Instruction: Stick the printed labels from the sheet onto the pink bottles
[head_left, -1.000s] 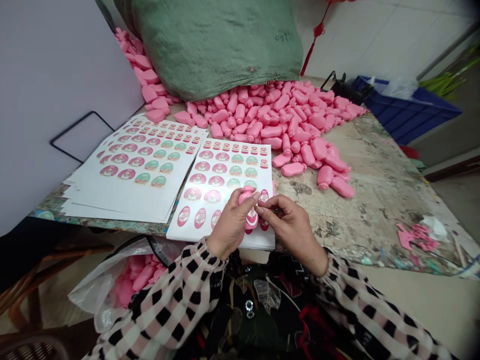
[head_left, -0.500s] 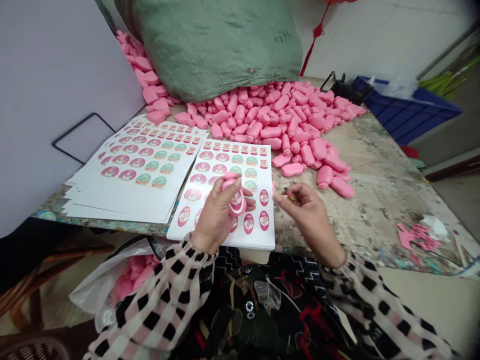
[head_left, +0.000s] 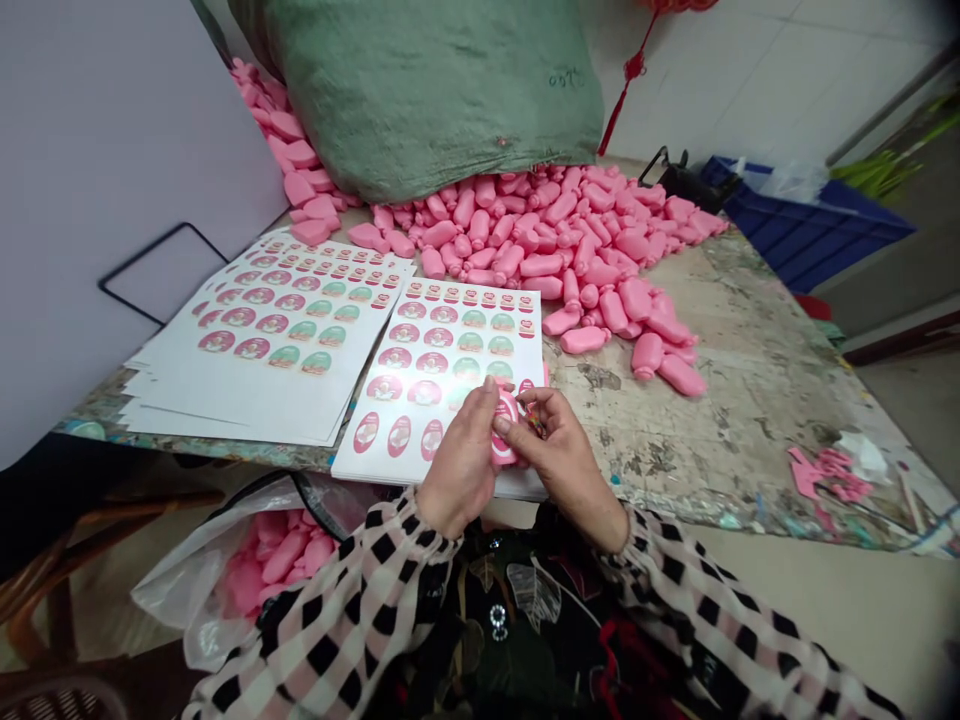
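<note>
A small pink plastic bottle is in my left hand, whose fingers are closed around it. An oval pink-and-white sticker shows on its face. My right hand is against the bottle from the other side, with its thumb pressed on the sticker. A small multicoloured thing is tucked in the right fingers; its kind cannot be made out. Beneath both hands lies a stack of sticker sheets with pink and green printed labels, partly hidden by the hands.
More sticker sheets are fanned out on the left. Behind them, a heap of pink bottles spreads below a large green sack. Pink scraps lie at the right. A blue crate stands beyond the table.
My right hand has moved left onto the bottle, its thumb now on the sticker. My left hand has shifted right and slightly down with the bottle.
</note>
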